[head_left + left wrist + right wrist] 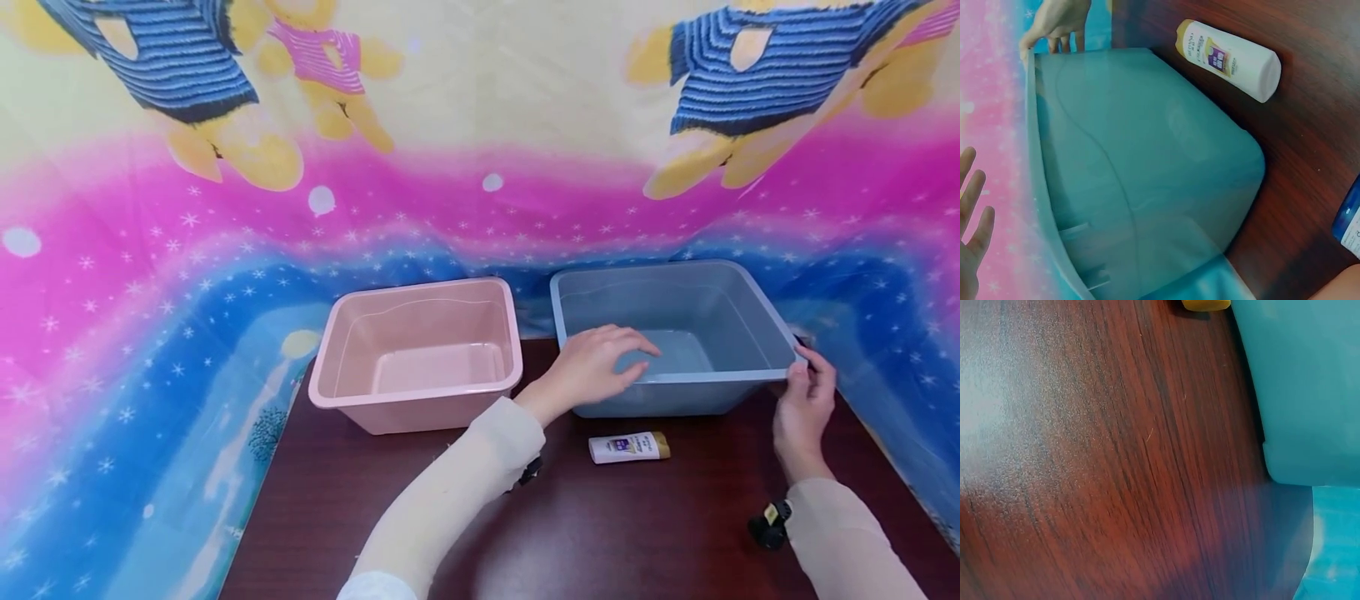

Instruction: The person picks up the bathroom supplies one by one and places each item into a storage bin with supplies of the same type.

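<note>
A grey-blue plastic basin [675, 396] stands on the table, its inside bare in the head view. At its front right corner my right hand [808, 408] grips the rim between thumb and fingers. My left hand [592, 367] is over the front left part of the rim, fingers spread and slightly bent, holding nothing; whether it touches the rim I cannot tell. A white bottle with a gold cap [628, 447] lies on its side just in front of the basin. The right wrist view catches its gold cap [1207, 304] and the basin's wall [1310, 394].
To the left stands a pink basin [427, 408]. Part of a blue object with a white label [1349, 219] shows at the left wrist view's right edge. The dark wooden table [600, 533] meets a printed cloth [450, 200] at its back and sides.
</note>
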`<state>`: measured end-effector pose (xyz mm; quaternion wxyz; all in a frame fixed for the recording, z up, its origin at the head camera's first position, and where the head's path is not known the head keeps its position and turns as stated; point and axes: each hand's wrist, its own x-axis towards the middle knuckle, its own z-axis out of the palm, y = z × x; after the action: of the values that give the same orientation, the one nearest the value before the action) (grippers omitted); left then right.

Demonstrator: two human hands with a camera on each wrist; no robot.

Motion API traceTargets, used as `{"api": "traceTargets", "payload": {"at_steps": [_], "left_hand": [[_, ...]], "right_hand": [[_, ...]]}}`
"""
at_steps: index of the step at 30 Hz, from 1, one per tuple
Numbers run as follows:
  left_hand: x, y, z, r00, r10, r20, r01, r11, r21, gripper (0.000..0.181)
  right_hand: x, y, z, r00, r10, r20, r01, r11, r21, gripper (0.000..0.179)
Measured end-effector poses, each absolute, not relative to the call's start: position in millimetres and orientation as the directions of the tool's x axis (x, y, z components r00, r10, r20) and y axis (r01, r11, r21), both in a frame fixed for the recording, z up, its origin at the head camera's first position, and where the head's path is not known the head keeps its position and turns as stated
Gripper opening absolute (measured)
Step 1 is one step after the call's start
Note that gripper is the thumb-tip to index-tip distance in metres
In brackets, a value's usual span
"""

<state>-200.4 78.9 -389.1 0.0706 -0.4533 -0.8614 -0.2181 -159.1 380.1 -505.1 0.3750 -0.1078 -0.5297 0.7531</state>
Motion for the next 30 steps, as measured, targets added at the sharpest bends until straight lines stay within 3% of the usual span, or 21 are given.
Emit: {"api": "traceTargets", "payload": {"at_steps": [12,30], "left_hand": [[-182.6,64.9,-381.4,-0.473,0.790,0.389,0.873,0.362,0.326,0.027],[-156.2,59.8,-401.6,-0.492,0.804,0.334,0.849,0.360,0.387,0.029]], "right_hand": [[-158.5,379.6,-505.6,-0.704,0.671,0.233,-0.433,-0.146,-0.889,0.030],[-157.8,378.1,-504.6,-0.718,0.659,0.222,-0.428,-0.167,-0.888,0.031]]}}
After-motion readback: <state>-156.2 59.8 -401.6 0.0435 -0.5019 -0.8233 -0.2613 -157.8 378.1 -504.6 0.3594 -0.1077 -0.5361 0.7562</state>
